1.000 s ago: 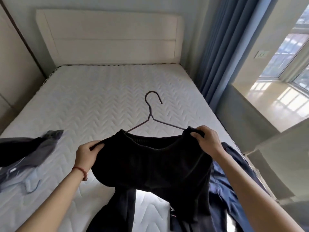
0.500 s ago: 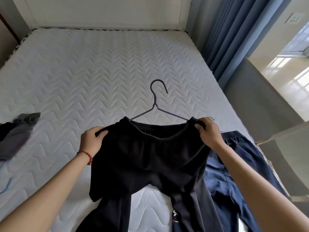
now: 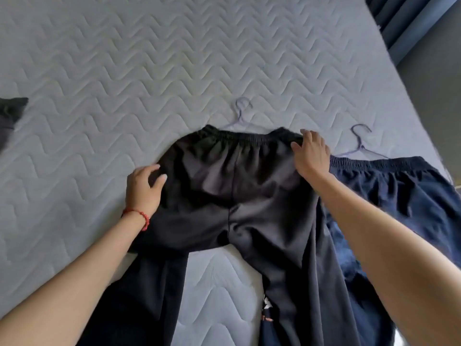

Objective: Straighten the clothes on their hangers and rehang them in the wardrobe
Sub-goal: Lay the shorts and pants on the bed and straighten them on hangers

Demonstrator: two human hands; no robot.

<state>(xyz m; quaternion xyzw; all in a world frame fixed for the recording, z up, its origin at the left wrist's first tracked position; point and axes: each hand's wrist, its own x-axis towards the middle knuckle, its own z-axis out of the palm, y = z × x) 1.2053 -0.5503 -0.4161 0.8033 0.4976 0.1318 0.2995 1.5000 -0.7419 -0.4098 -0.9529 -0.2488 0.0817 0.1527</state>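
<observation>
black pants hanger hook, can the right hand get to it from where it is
Probably yes: the hook lies bare on the mattress, just past the waistband where the right hand rests, nothing between.

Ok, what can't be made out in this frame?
Head view only:
- Hanger shoulders: covered by the black trousers; only hook and neck show.
- Trouser legs: cut off by the bottom edge.
- Dark garment: cut off by the left edge.
- Wardrobe: out of frame.
- Print near the hem: too small to read.
</observation>
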